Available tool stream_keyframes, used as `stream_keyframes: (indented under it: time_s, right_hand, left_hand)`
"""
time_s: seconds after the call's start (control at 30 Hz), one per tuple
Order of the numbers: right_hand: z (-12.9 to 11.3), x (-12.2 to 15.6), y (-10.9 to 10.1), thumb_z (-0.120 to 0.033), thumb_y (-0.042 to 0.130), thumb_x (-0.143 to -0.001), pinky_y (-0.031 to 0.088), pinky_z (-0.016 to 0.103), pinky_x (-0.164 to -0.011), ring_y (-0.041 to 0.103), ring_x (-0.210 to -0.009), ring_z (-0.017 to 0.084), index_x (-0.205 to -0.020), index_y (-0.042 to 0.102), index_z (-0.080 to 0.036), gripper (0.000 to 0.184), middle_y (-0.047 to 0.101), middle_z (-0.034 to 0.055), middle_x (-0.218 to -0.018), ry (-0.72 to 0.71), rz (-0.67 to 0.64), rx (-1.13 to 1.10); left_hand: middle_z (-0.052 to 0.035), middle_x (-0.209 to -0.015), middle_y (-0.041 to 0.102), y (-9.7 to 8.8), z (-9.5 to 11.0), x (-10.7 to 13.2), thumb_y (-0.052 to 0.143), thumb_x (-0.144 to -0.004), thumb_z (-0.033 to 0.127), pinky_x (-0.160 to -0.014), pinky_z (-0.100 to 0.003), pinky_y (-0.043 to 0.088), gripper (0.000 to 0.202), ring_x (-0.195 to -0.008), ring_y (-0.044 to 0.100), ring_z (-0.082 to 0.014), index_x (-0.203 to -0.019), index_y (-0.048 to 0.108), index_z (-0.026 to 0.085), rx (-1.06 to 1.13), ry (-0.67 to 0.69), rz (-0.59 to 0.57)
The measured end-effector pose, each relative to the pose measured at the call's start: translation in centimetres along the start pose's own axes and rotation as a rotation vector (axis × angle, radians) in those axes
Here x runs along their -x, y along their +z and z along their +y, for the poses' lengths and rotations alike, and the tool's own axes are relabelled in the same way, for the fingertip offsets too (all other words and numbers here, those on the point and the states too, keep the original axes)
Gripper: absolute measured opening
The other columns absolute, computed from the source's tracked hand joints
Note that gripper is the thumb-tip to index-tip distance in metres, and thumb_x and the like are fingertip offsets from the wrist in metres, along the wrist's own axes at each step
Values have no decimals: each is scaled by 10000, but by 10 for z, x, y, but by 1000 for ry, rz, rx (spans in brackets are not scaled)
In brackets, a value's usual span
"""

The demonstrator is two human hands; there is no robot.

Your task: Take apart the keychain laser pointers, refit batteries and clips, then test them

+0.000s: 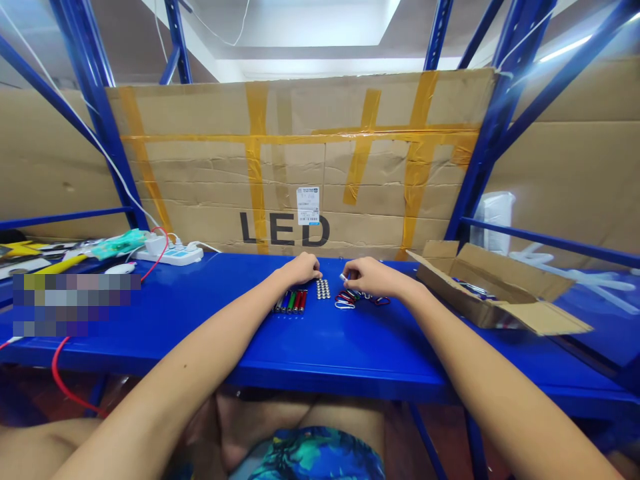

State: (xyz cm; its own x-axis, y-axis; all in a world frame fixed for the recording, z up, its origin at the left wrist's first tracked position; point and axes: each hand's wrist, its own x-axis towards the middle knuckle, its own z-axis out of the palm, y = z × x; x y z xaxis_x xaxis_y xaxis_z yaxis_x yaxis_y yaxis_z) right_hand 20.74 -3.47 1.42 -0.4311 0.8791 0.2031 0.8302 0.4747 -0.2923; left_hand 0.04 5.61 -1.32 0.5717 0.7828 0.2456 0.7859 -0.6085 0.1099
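My left hand [301, 268] rests on the blue table [320, 347] with its fingers curled, just above a row of small coloured tubes [291, 302]. What it holds, if anything, I cannot make out. My right hand [367, 276] is closed in a pinch on a small white piece at its fingertips, right above a heap of coloured carabiner clips [354, 298]. Between the hands stands a tight block of small silver button cells [323, 289].
An open cardboard box [493, 293] lies at the right. A taped cardboard sheet marked LED [300, 167] stands behind the table. A white power strip [173, 254] with cables and tools sits at the left. Blue rack posts [480, 160] flank the table.
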Motion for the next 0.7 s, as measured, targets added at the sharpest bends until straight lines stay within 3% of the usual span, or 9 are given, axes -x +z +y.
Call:
stream_keyframes:
  time_s: [0.23, 0.37, 0.47, 0.7]
  right_hand:
    - [1, 0, -1, -252, 587, -742, 394, 258, -592, 592, -689, 161, -872, 675, -169, 177, 707, 59, -817, 4, 6, 3]
    - [2, 0, -2, -270, 587, -750, 389, 256, -590, 593, -692, 162, -867, 670, -169, 175, 707, 60, -821, -6, 14, 1]
    - [2, 0, -2, -273, 582, -752, 386, 255, -586, 593, -688, 161, -867, 667, -169, 177, 706, 58, -816, -13, 11, -3]
    - [2, -1, -2, -259, 576, -744, 388, 254, -586, 597, -696, 163, -878, 674, -171, 188, 710, 55, -820, -3, 9, 7]
  left_hand:
    - [-86, -805, 715, -1, -6, -1, 618, -780, 155, -712, -251, 466, 133, -767, 638, -173, -827, 740, 133, -4, -14, 38]
    - [-69, -930, 732, -5, -4, 2, 569, -784, 98, -759, -241, 463, 237, -853, 643, -167, -943, 737, 150, 44, 165, 30]
    - [-75, -935, 736, -4, 0, 0, 541, -758, 46, -770, -249, 455, 283, -863, 643, -174, -929, 744, 143, 46, 313, -16]
    - [-67, -867, 739, -2, 2, -3, 520, -728, 19, -744, -242, 449, 305, -794, 638, -157, -872, 756, 146, 59, 361, -36]
